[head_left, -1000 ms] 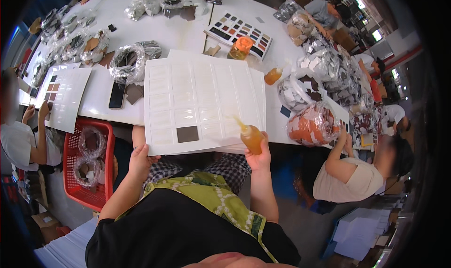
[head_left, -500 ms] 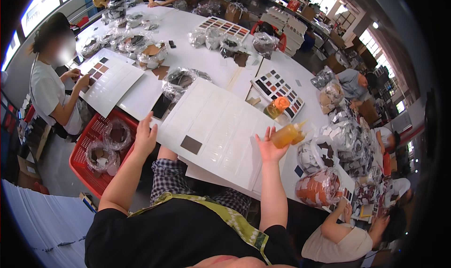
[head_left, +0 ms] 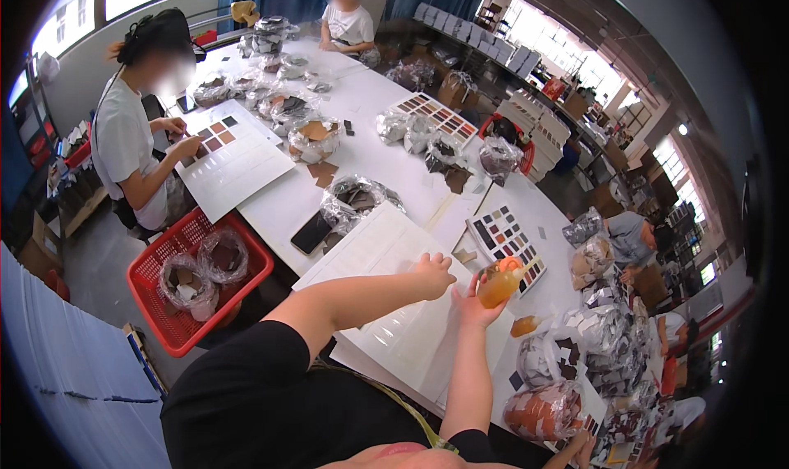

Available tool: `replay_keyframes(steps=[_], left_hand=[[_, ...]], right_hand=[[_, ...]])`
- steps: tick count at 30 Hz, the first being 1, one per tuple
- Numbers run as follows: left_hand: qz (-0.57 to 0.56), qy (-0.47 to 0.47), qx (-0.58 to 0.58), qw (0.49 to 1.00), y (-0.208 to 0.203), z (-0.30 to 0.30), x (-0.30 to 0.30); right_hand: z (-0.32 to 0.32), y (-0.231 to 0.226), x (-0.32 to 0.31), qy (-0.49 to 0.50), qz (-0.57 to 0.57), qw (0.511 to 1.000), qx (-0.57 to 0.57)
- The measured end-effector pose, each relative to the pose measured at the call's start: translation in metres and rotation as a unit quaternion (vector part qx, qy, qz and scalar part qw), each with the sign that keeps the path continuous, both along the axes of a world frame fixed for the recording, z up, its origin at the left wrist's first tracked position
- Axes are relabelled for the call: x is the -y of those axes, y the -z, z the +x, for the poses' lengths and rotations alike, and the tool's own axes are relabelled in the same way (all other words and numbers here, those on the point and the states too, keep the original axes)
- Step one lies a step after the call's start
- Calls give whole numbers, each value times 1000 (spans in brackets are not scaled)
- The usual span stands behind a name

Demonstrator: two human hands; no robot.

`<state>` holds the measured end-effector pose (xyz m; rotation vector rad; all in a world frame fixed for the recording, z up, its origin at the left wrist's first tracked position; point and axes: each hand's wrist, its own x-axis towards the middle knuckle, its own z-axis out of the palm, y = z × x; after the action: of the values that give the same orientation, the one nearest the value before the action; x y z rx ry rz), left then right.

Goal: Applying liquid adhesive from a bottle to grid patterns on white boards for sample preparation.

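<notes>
A white board with rows of clear strips lies tilted across the table's near edge. My left arm reaches over it, and my left hand hovers above its right part, empty, fingers loosely apart. My right hand is closed around a squeeze bottle of amber liquid, just right of the left hand. An orange-capped bottle shows partly behind the held one. Another amber bottle is on the table to the right. My left forearm covers part of the board.
A red basket with bagged swatches stands at left, near a seated person working on a board. A phone, bagged swatches and a colour sample board lie beyond my board. Large bags line the right.
My left hand has swung right from the board's left edge to above its right part. My right hand has drawn the amber bottle away from the other one. The view has shifted.
</notes>
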<state>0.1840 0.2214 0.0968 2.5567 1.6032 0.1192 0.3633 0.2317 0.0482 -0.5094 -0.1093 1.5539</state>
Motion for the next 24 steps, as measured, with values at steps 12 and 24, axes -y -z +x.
replay_keyframes(steps=[12,24], left_hand=[[-12,-93,31,995,7,-44,-25],[-44,-81,56,994,2,-67,31]], right_hand=[[24,5,20,68,4,997,-22],[27,29,24,39,22,998,-35]])
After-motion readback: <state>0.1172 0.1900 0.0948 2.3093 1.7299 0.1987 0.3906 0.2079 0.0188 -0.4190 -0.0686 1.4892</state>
